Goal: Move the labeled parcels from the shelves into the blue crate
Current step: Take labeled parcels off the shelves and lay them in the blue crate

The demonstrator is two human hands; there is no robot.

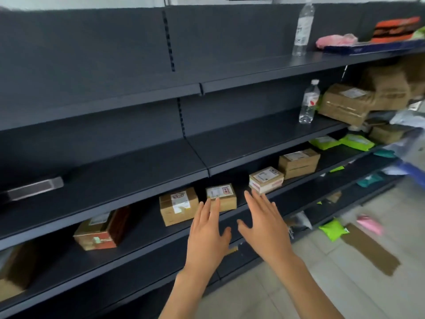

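1. The small parcel (224, 200) is seen on the dark shelf (142, 226), label upward. It is flanked by the taped box (178, 207) to its left and the white-labelled box (265, 179) to its right, each apart from it.
2. The left hand (207, 236) is held flat and released at the small parcel's left front edge; whether it touches cannot be told. The right hand (264, 224) is spread and empty, just right of the parcel.
3. The small parcel is judged the next pick. Both palms should be set against its opposite sides and pressed evenly before it is lifted.
4. It should be drawn straight out, so that neither neighbour is nudged.
5. The blue crate is not in view.
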